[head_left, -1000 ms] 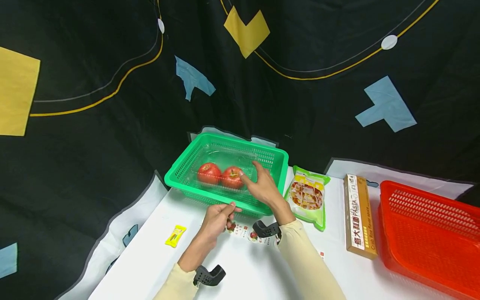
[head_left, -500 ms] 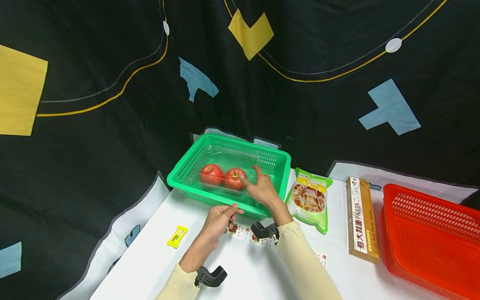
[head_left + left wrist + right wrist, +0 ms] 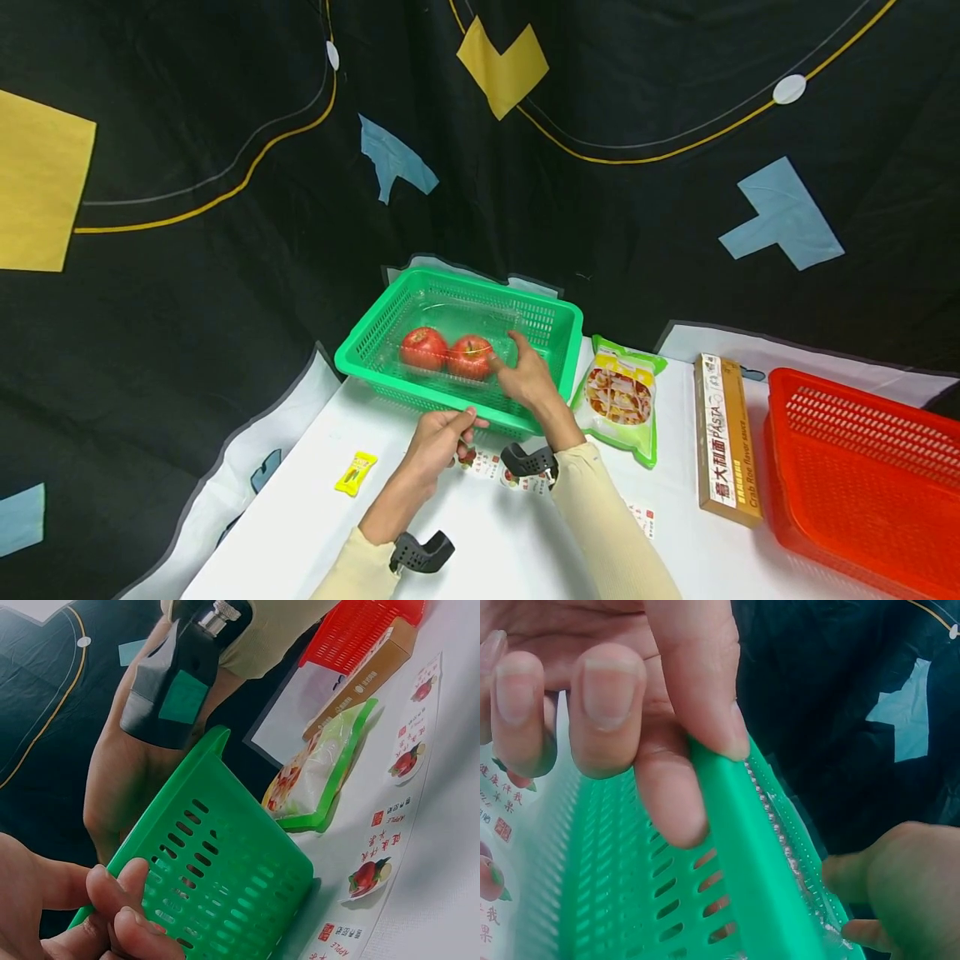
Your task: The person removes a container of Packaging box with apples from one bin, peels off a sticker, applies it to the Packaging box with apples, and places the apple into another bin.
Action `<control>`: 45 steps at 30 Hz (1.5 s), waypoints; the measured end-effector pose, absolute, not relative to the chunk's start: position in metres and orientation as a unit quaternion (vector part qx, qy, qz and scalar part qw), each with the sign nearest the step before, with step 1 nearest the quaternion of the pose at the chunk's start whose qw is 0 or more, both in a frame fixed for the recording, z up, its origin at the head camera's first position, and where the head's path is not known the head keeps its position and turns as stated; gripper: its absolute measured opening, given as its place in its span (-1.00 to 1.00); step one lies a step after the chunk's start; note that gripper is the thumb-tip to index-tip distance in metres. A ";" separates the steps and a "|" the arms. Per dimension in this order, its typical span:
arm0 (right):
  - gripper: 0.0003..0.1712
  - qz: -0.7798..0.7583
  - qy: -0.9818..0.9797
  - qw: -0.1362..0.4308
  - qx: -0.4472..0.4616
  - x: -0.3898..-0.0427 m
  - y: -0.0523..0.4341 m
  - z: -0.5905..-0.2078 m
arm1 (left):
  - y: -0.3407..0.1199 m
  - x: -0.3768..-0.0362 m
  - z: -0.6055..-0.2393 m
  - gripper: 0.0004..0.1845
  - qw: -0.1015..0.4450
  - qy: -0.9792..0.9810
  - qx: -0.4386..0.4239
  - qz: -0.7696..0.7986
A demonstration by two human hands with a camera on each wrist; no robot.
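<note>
The green perforated plastic basket (image 3: 557,321) sits toward the far left of the white worktop (image 3: 495,550), with a clear plastic clamshell holding two red apples (image 3: 447,353) inside it. The left hand (image 3: 441,437) pinches the basket's near rim, thumb over the top. The right hand (image 3: 527,377) reaches over that rim, fingers clasping the clamshell's right end. A black patterned cloth (image 3: 225,250) hangs behind the worktop.
</note>
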State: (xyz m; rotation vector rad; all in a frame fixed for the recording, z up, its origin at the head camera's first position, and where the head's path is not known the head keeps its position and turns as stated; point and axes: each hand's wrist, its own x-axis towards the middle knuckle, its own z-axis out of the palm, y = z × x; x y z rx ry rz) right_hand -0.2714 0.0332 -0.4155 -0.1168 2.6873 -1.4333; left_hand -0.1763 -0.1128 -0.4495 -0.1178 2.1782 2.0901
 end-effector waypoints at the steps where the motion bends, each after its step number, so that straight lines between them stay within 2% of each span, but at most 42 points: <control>1: -0.26 -0.469 0.881 0.044 -0.040 -0.271 0.033 -0.416 | -0.113 -0.176 -0.450 -0.62 0.060 0.719 -0.040 0.691; 7: -0.26 -0.485 0.871 0.042 -0.056 -0.270 0.032 -0.417 | -0.114 -0.176 -0.450 -0.60 0.061 0.719 -0.041 0.691; 18: -0.28 -0.619 0.776 0.116 -0.032 -0.268 0.031 -0.415 | -0.114 -0.176 -0.450 -0.62 0.059 0.720 -0.049 0.690; 23: -0.32 -0.674 0.727 0.131 -0.013 -0.270 0.032 -0.416 | -0.113 -0.176 -0.451 -0.63 0.058 0.719 -0.049 0.691; 45: -0.29 -0.719 0.684 0.120 -0.010 -0.264 0.037 -0.415 | -0.113 -0.176 -0.451 -0.60 0.056 0.717 -0.046 0.694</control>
